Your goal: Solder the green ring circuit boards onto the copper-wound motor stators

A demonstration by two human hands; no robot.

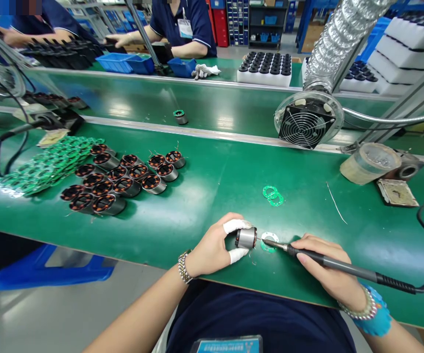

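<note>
White tray (263, 78) holds black cylinders (265, 61); left hand (212, 246) grips stator (247, 238), right hand (330, 278) soldering iron (359, 272).

brightly lit, pale glare on the green bench (215, 189), edges stretched, top-left corner pixelated

One soldering iron (359, 270), one held stator (247, 238), three green rings (264, 248) near it, one exhaust fan (302, 127)

Two badges, no wording that can be read.
A blue badge (228, 345) at the camera wearer's front bears a row of pale characters, too blurred to make out; the badge (185, 28) on a person opposite (203, 27) is too small to read.
</note>
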